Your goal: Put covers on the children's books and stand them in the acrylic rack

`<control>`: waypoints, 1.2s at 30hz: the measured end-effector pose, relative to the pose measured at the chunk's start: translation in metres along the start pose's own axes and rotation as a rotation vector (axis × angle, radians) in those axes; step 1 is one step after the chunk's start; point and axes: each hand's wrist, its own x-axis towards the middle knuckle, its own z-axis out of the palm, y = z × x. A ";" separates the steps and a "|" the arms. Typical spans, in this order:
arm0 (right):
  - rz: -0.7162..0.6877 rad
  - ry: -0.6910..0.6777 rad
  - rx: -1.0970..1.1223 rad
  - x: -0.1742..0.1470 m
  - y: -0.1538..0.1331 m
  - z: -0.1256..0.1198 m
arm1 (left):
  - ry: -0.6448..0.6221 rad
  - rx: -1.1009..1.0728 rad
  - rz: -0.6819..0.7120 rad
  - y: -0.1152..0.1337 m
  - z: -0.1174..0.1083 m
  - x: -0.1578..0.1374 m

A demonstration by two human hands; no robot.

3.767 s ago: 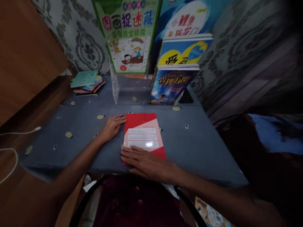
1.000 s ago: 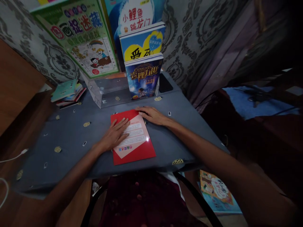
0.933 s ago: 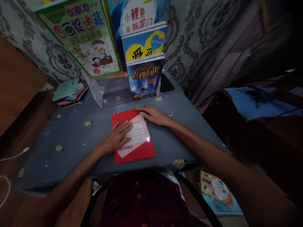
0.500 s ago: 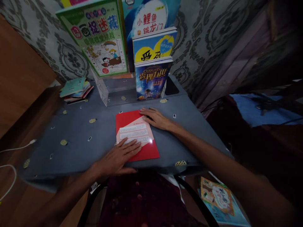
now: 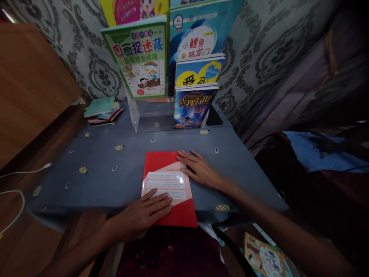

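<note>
Left hand (image 5: 147,211) resting flat upon the red book (image 5: 170,182), fingers extended, right hand (image 5: 200,169) unclenched, its fingers touching the far right corner

Up at head height we go, one worn camera gazing forward and steeply down, with the wearer's dark red garment (image 5: 170,256) right underneath, at the bottom edge of the view! Close in, just below the centre, sit the left hand (image 5: 151,211), the right hand (image 5: 201,170) and the red book (image 5: 170,184), while the desk (image 5: 98,184) spreads out ahead. Farther off, the view runs across to the clear book stand (image 5: 133,113), seen from the front, and the patterned cloth (image 5: 103,71) behind it, with the topmost books (image 5: 135,9) cut off by the frame.
</note>
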 end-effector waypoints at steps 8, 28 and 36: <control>-0.092 -0.110 0.098 -0.036 -0.009 -0.014 | 0.281 -0.176 -0.046 0.014 -0.066 -0.010; 0.241 0.313 0.622 -0.002 -0.054 -0.018 | 1.159 -0.975 -0.356 -0.090 -0.154 0.070; 0.414 0.218 0.848 -0.003 -0.052 -0.013 | 1.107 -1.213 -0.487 -0.142 -0.117 0.087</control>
